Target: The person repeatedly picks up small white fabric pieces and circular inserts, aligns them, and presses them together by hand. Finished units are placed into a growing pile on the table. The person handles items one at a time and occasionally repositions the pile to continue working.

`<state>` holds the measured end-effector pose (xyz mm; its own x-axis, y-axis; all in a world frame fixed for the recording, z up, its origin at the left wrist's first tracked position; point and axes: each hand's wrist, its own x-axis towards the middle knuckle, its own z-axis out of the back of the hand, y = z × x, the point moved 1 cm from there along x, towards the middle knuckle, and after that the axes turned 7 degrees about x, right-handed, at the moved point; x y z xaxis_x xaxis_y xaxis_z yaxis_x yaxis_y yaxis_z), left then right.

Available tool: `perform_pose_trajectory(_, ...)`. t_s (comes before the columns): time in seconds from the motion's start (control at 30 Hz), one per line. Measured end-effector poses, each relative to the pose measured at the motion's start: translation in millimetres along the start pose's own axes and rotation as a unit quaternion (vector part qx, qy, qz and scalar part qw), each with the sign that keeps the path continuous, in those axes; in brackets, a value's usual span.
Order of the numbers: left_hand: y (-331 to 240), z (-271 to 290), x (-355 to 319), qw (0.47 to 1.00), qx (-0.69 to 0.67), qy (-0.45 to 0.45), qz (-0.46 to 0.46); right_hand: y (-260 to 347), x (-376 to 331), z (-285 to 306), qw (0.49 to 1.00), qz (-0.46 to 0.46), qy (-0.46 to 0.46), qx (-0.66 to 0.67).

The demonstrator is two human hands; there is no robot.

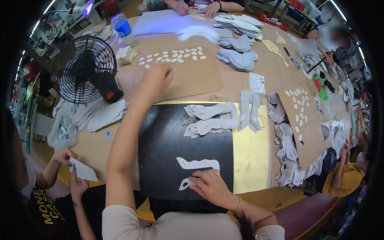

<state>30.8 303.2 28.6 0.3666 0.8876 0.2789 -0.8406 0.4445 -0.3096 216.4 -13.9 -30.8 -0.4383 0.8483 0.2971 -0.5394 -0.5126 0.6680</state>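
Observation:
On the black mat [168,132] lies a white, flat U-shaped cut piece [200,164], with small holes at its upper left end. My right hand [210,186], wearing a ring, grips this piece by its lower arm with bent fingers. My left arm stretches forward, and my left hand [158,78] is over a brown cardboard sheet [188,80] carrying rows of small white oval patches [174,56]. Its fingers are curled closed just below the nearest patches; whatever they hold, if anything, is hidden. Stacked U-shaped pieces [212,116] rest at the mat's far edge.
A black fan [84,70] and a bottle [123,30] stand at the left. More stacked pieces [286,144] and a patch-covered cardboard [302,120] are at the right. Co-workers' hands show at the left [78,182], far side [210,10] and right.

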Motion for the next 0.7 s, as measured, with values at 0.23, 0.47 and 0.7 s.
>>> perform_pose_trajectory(0.23,-70.2,40.6,-211.3,0.976,0.099,0.156,-0.113,1.6,5.4,1.6,0.998,-0.006,0.031,0.047)
perform_pose_trajectory(0.47,-99.8,18.0,-270.8,0.983,0.018,0.081,-0.161,6.9,-4.0,20.7,0.997,0.017,0.068,0.038)
perform_pose_trajectory(0.7,-91.4,10.1,-285.5,0.985,-0.159,0.064,-0.016,11.3,-5.4,20.3,0.997,-0.026,0.021,0.068)
